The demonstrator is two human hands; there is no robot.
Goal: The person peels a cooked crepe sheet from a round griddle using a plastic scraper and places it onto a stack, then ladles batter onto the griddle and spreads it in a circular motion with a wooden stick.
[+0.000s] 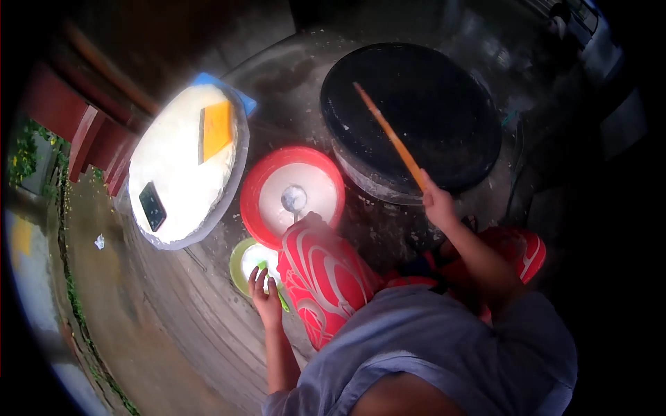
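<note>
Wooden stick (390, 136): slanted over the round black plate (451, 104), its free end toward the plate's far left edge, its held end at the near edge. Contact between stick and plate – cannot tell from this angle.

Right hand (437, 201): just at the plate's near edge; grip closed round the stick's near end. The plate sits on a pale, round base (368, 182), which shows below the plate's left and near edges.

Left hand (263, 297): over the near edge of a green bowl (237, 269), fingers bent and slightly parted. A bright green handle (283, 302) shows beside this hand; whether the grip is on it, cannot tell. Bowl contents: white.

Red basin (251, 191): stands on the ground between the black plate and a white round top (177, 132), with the green bowl close to its near edge. It contains pale liquid and a ladle (294, 198), bowl end near the middle. The left knee, in red patterned trousers (326, 277), covers part of the basin's near rim.

White round top: orange flat piece (218, 130) near its far right edge; dark phone (152, 206) near its left edge, toward the near end. Blue sheet (244, 101) juts out past the far right edge.
</note>
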